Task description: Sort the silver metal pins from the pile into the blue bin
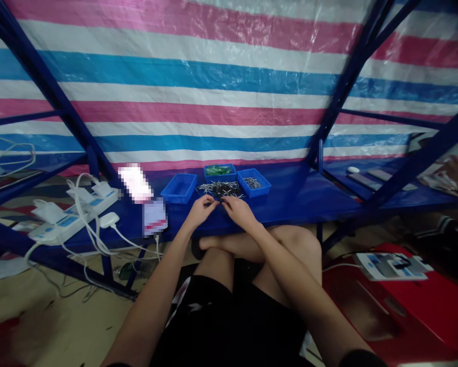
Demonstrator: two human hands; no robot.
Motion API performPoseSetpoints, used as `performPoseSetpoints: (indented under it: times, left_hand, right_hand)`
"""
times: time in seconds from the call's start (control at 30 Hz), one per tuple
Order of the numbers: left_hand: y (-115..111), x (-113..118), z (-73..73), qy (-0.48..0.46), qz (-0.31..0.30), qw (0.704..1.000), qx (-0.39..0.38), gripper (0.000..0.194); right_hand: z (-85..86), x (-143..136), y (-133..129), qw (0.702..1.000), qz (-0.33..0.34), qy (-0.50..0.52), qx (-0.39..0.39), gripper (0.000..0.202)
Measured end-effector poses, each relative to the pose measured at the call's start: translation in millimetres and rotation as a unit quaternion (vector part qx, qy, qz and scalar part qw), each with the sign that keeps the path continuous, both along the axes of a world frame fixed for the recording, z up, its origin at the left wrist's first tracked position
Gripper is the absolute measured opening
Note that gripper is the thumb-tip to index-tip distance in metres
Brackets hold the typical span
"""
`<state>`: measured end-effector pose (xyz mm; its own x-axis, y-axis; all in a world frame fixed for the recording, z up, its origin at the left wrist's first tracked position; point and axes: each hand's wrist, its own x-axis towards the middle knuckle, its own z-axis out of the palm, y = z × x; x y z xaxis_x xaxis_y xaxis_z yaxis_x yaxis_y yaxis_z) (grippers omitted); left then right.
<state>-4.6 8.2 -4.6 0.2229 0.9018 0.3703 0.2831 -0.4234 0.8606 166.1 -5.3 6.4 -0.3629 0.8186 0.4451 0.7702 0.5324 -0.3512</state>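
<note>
My left hand (202, 209) and my right hand (237, 209) meet at the front edge of a blue tabletop (294, 199). Thumb and fingers are pinched together on each; whatever small dark thing lies between the fingertips is too tiny to name. Just beyond them spreads a loose pile of thin silvery and black pieces (223, 189). Around that pile stand three blue plastic bins. The left bin (178, 199) shows a bare floor, the back bin (220, 179) contains green material, and silvery pin-like pieces (252, 182) lie in the right bin (260, 192).
At left lie a white power strip (60, 228) with plugs and cables, a white charger (109, 220) and two blurred-out devices. Blue metal posts (338, 97) rise on both sides before a striped plastic sheet (213, 92). A red stool (401, 306) holds a white power strip (389, 266).
</note>
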Motion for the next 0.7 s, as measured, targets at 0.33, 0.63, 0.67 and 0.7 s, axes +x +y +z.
performPoseSetpoints:
  times: [0.33,0.63,0.67,0.7]
  left_hand:
    - [-1.4,-0.6,0.0,0.095,0.007,0.995,0.015,0.027]
    - [-4.7,-0.6,5.2,0.084,0.032,0.995,0.035,0.028]
    - [-5.0,-0.6,5.6,0.084,0.029,0.996,0.034,0.027]
    - [-5.2,-0.5,6.0,0.080,0.025,0.996,0.033,0.027]
  right_hand:
    - [7.1,1.2,-3.5,0.999,-0.011,-0.006,0.033,0.022]
    - [9.7,4.5,-5.6,0.997,-0.045,-0.064,-0.010,0.022]
    - [9.8,3.9,-6.2,0.997,-0.048,-0.064,-0.016,0.022]
    - [9.4,3.0,-6.9,0.996,-0.050,-0.065,-0.020,0.022]
